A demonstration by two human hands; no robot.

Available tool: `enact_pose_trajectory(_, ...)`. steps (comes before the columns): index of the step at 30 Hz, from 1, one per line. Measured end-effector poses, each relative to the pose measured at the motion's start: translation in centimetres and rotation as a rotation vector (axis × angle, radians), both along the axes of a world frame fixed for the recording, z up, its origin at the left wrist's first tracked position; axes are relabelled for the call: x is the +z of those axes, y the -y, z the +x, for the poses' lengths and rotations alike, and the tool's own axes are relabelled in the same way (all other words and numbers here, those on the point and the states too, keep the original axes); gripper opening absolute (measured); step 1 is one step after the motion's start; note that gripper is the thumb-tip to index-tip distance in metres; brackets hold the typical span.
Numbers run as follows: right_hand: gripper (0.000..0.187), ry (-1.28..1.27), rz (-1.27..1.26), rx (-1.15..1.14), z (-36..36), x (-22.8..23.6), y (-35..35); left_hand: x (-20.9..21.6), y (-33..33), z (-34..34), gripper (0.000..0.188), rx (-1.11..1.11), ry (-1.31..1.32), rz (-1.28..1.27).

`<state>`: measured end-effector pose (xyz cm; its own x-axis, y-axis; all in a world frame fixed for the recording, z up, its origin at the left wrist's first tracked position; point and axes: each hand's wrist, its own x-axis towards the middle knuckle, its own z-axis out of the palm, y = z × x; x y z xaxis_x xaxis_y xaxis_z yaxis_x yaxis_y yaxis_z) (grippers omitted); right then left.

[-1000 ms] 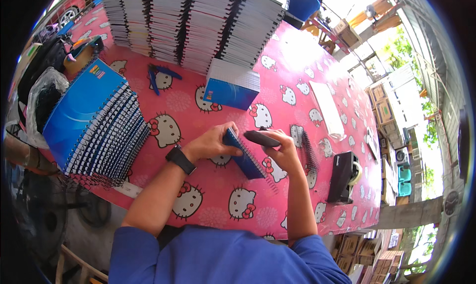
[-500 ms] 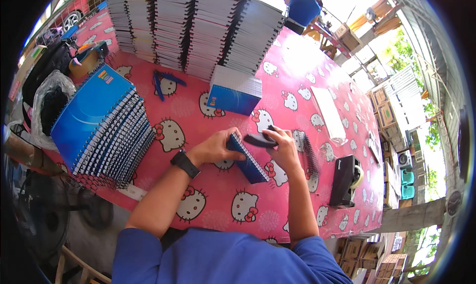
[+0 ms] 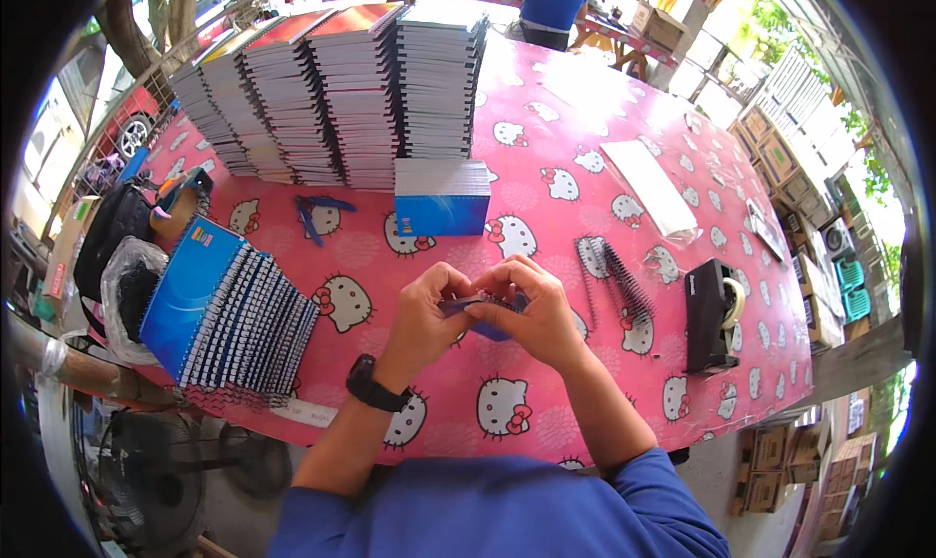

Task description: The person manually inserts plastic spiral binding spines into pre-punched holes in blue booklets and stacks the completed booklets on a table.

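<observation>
Close in front of me, both hands are closed around a small blue notebook [image 3: 492, 333], which is mostly hidden by my fingers. My left hand [image 3: 424, 309], with a black watch on its wrist, pinches one end. My right hand [image 3: 534, 309] grips the other, thumb and fingertips along the top edge, where a bit of dark wire binding seems to show. Just beyond stands a block of blue-covered paper pads [image 3: 442, 215]. Right of my hands lie loose black wire binding coils [image 3: 624, 277]. At left leans a pile of wire-bound blue notebooks [image 3: 200, 290].
Tall stacks of spiral notebooks [image 3: 361, 100] fill the table's far left. Blue-handled pliers [image 3: 317, 215] lie before them. A black tape dispenser [image 3: 709, 319] stands at right, below a white strip [image 3: 648, 188]. A black bag [image 3: 117, 222] sits at far left. Another person [image 3: 551, 7] is beyond the table.
My right hand has moved left to meet my left hand at the notebook; the dark curved piece it held is no longer plainly visible. My view has shifted.
</observation>
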<state>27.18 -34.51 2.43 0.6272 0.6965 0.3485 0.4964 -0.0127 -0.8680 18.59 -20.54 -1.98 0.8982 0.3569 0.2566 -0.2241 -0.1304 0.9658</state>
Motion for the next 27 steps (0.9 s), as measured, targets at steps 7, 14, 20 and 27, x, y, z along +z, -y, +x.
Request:
enact_pose_trajectory(7,0.025,0.201,-0.042,0.130,-0.8,1.2,-0.1,1.0,0.3,-1.9,0.025,0.079,0.133,-0.047)
enact_pose_trajectory(14,0.012,0.412,-0.060,0.233,-2.1,2.5,0.0,2.8,-0.2,-3.7,0.036,0.113,-0.031,0.016)
enact_pose_trajectory(20,0.019,0.520,-0.067,0.361,-3.1,3.7,-1.6,4.3,-1.0,-6.2,0.039,0.146,-0.011,-0.027)
enact_pose_trajectory(27,0.044,0.558,-0.032,0.458,-5.2,5.5,-3.6,7.9,-1.6,-11.4,0.030,0.416,0.008,0.308)
